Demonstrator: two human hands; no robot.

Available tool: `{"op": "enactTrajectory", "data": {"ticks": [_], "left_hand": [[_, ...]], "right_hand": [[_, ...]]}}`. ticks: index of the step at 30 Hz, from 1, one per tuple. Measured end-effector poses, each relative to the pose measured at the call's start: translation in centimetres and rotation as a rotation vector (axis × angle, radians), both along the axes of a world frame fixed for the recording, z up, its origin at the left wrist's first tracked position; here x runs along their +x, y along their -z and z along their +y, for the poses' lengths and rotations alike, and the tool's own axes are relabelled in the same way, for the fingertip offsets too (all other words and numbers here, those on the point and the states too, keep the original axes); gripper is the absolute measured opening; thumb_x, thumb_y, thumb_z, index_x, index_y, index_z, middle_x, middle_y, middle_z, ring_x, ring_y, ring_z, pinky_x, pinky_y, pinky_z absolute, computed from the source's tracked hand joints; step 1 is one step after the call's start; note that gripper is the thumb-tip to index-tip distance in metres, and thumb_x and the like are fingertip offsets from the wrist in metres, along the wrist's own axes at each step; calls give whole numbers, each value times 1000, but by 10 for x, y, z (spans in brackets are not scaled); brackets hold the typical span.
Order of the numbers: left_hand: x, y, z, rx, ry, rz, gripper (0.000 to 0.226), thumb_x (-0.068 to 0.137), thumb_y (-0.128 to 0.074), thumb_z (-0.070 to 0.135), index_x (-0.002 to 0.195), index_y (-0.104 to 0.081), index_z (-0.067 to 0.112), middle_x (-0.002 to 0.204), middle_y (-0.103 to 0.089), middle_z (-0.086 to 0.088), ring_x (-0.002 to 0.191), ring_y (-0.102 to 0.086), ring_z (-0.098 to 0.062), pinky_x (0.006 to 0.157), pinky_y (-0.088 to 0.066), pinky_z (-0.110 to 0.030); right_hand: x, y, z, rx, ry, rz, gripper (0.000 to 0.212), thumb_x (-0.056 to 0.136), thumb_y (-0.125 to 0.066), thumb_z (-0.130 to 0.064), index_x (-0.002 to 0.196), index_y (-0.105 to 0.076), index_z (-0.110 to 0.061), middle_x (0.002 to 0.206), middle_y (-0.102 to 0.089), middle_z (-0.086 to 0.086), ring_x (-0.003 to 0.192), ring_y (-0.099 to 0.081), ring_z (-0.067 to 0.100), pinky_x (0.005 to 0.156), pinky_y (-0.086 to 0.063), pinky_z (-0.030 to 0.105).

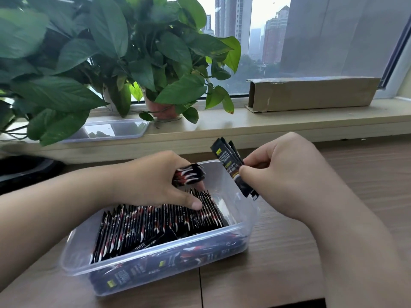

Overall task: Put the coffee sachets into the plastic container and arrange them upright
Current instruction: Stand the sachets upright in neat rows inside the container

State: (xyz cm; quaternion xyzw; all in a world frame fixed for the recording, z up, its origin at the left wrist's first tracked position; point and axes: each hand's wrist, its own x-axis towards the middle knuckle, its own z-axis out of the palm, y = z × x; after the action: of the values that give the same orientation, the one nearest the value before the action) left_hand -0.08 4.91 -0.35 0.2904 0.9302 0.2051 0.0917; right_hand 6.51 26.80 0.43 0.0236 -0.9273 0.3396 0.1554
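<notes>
Black sachet bunch [189,176] gripped by left hand [153,181] inside container [250,221]; right hand [289,174] pinches sachets [226,161] over rim.

1. This looks like an office, high up in a city building: the window [262,18] looks out on tall tower blocks [274,38] in haze.
2. A wood-grain desk [282,263] stands right against a pale windowsill [266,123].
3. On the sill stand leafy potted plants [155,63], a long cardboard box [311,92] lying on its side, and a shallow clear plastic tray [111,130].
</notes>
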Motion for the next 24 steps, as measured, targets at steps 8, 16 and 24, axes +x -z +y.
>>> {"op": "enactTrajectory", "data": {"ticks": [8,16,24], "left_hand": [[60,-19,-31,308,-307,180,14,74,-78,48,84,-74,38,64,-71,6,46,-57,-4,52,-50,-25],[96,0,-38,535,-481,63,12,80,-74,43,85,-75,32,73,-74,-14,43,-47,-15,47,-47,-34],[97,14,-35,521,-569,98,16,86,-72,37,75,-73,26,50,-64,8,37,-43,-2,44,-39,-22]], "right_hand": [[2,-8,-28,300,31,-26,18,78,-62,-18,66,-66,-5,58,-54,8,49,-46,22,40,-32,21],[3,-6,-48,393,70,-185,18,79,-65,-17,63,-59,-10,58,-54,3,48,-44,19,42,-28,20],[0,2,-55,508,80,-138,45,80,-75,-39,56,-46,-14,55,-44,-1,51,-41,18,45,-28,22]]}}
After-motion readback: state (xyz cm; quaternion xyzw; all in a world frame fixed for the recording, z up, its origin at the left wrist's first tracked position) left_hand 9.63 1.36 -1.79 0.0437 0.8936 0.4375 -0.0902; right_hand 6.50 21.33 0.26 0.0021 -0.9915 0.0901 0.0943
